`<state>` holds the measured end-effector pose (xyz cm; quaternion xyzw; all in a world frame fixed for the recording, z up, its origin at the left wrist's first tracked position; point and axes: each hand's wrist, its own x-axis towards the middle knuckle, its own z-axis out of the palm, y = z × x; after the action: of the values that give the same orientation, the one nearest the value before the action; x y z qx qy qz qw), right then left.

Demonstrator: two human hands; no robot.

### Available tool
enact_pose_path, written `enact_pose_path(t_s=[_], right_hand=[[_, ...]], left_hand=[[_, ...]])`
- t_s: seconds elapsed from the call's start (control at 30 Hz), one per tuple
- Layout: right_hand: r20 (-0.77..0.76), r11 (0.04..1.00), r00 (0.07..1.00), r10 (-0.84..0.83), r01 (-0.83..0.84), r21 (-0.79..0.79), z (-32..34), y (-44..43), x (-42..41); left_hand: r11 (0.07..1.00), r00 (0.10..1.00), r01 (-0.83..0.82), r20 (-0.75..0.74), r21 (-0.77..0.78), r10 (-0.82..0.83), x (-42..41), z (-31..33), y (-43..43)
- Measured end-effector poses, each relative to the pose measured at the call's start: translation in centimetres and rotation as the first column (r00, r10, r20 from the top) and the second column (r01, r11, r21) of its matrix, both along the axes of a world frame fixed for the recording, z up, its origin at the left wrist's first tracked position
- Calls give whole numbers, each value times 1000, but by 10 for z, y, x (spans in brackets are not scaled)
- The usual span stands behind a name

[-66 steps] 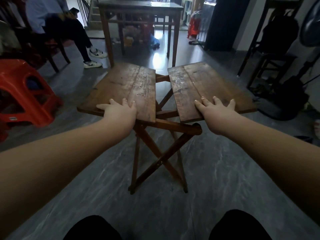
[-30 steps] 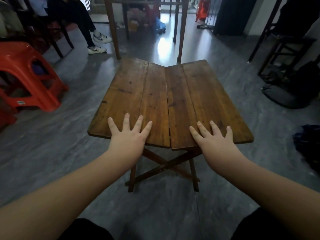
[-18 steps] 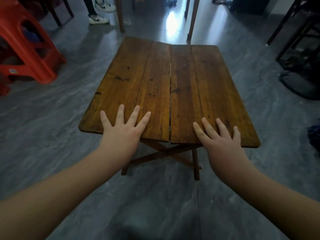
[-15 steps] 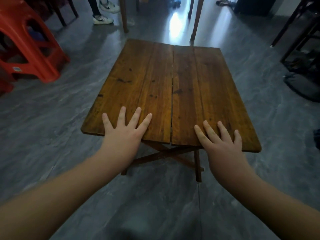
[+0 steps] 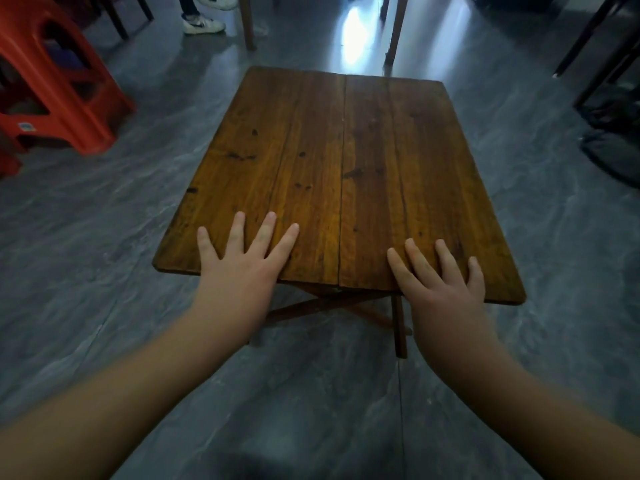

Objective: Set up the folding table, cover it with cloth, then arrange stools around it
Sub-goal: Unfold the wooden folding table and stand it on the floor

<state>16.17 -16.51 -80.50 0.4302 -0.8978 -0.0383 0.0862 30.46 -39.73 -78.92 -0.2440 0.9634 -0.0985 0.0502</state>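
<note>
both halves of the table [image 5: 346, 150] top, which stood apart with a gap between them about two seconds ago, now meet along a thin seam and lie flat as one surface; the hands have stayed at its near edge. the left hand [image 5: 239, 268] lies palm down on the left half, fingers straight and spread, gripping nothing, with the wrist past the near edge. the right hand [image 5: 445, 292] lies the same way on the right half, fingers straight and slightly fanned, holding nothing, its little finger close to the near right corner. the seam runs away from the person between the two hands. below and between the wrists the crossed legs [image 5: 325, 306] show under the top, standing on the grey floor [image 5: 311, 393]. well to the left of the left hand, and further off, a red stool [image 5: 59, 81] stands apart from the table. ahead of the fingertips, past the far edge, are two wooden posts [image 5: 247, 26] and a white shoe [image 5: 202, 24]. far to the right of the right hand a dark bag [image 5: 613, 157] lies on the floor.
</note>
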Motion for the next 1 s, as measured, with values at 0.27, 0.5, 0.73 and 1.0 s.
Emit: enact_pose_path(t_s=[0.27,0.5,0.73,1.0], right_hand=[[47,999,998,-39,39,14,0,-2,3],[268,971,958,-105,41,234,38,-6,10],[558,970,814,-160,26,242,88,-8,-9],[524,955,807,-271,159,250,87,-28,-36]], left_hand=[[999,999,25,-39,42,-23,0,-6,0],[936,991,5,122,351,-52,4,28,-6],[785,977,-124,213,606,-10,-7,64,-23],[862,970,-178,230,475,73,-38,69,0]])
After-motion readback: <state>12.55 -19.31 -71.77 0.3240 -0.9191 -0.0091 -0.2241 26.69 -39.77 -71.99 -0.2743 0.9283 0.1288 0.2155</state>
